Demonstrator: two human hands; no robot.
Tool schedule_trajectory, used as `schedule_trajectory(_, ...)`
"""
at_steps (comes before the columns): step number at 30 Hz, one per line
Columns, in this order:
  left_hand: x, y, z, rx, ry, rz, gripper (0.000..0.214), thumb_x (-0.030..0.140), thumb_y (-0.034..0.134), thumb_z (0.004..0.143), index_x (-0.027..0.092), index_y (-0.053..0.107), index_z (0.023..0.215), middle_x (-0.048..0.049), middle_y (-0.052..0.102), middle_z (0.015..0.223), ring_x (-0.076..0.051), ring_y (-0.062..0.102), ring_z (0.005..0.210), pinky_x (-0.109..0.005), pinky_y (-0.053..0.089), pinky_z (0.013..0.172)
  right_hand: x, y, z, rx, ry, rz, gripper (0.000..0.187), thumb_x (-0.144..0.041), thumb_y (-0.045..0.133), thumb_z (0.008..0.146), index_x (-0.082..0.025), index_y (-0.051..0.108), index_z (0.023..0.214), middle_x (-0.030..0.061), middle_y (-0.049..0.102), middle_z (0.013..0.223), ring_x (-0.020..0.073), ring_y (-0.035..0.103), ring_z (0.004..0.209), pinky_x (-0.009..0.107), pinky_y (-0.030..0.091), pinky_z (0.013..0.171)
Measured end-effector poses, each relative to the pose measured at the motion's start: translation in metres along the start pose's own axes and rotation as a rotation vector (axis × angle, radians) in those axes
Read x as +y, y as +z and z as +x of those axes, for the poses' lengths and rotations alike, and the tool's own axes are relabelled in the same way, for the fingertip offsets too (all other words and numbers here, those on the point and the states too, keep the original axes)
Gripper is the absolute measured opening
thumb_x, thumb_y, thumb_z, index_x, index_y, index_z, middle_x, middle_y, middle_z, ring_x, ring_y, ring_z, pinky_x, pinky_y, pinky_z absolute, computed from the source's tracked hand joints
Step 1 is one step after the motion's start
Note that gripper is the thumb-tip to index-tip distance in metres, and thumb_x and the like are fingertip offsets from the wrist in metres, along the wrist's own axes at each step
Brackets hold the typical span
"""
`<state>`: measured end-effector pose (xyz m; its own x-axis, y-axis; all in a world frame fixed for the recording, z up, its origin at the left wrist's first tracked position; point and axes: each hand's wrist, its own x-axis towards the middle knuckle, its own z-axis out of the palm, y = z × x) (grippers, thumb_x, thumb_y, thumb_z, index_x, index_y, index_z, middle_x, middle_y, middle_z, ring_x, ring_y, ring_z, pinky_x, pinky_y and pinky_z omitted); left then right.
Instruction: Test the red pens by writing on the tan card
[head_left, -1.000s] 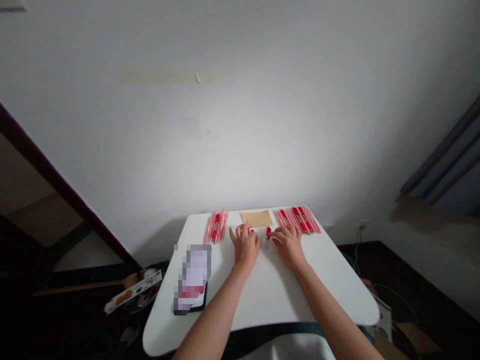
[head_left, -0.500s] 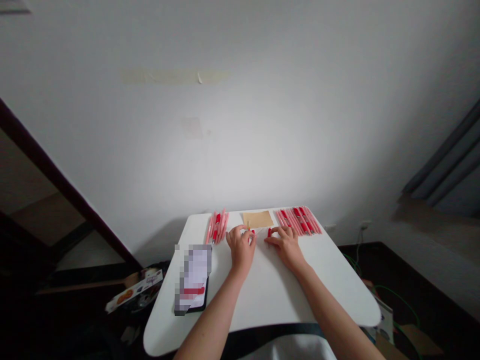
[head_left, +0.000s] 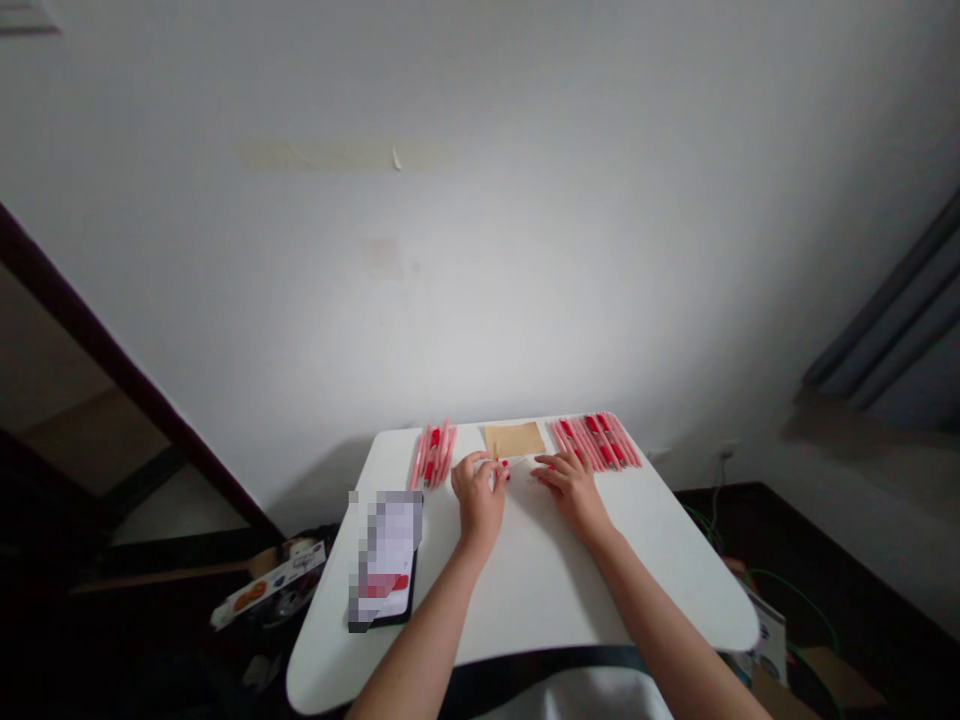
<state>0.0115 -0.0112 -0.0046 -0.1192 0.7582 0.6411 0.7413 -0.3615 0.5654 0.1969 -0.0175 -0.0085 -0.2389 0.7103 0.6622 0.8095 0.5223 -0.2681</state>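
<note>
A person's two bare hands meet over a white table (head_left: 555,600) pushed close to a pale wall (head_left: 510,280), as seen in the head view, the only view there is. The left hand (head_left: 480,500) curls its thumb and fingertips into a narrow ring, and a small red piece (head_left: 505,464) sits right at those tips, on the side facing the other hand. Whether it is pinched or merely touched, an onlooker cannot tell. The left is plainly the nearer hand. The right hand (head_left: 574,498) hovers opposite, palm down, fingers bent and a little spread, pointing back across a gap; a trace of red shows among the fingers, but what they hold, if anything, cannot be made out.

Bridging part of that gap is a thin pale sliver (head_left: 519,462), its long axis running mostly left to right, the right end angled slightly toward the wall. Too faint to identify, it lies just beyond the red piece.

Past the fingertips rests a brown card (head_left: 514,438). Pink and red pens flank it, a smaller left row (head_left: 433,456) and a fuller right row (head_left: 598,442), lying lengthwise toward the wall. A phone (head_left: 391,560), its screen blurred, lies beside the left forearm.
</note>
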Motion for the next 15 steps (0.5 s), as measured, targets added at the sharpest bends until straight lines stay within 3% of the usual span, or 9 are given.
schedule_trajectory(5,-0.0006,-0.0011,0.0002,-0.003,-0.021,-0.007,0.007,0.021,0.061,0.081,0.021,0.067,0.083,-0.0073,0.060,0.106,-0.024,0.053,0.103,-0.044,0.042,0.094,-0.0033,-0.0044,0.0014,0.079,0.015,0.012,0.021,-0.025,0.052,0.093,-0.029,0.070,0.103,0.0021,0.072,0.097,0.0205,0.056,0.097,0.047,0.027,0.103)
schedule_trajectory(15,-0.0008,-0.0032,0.0004,0.006,-0.006,0.014,0.010,0.025,0.058,0.082,0.022,0.068,0.082,-0.0072,0.059,0.106,-0.024,0.053,0.102,-0.044,0.043,0.093,-0.0026,-0.0049,-0.0003,0.178,0.079,-0.085,0.021,-0.027,0.054,0.092,-0.031,0.070,0.105,0.0033,0.068,0.093,0.0219,0.049,0.097,0.046,0.027,0.099)
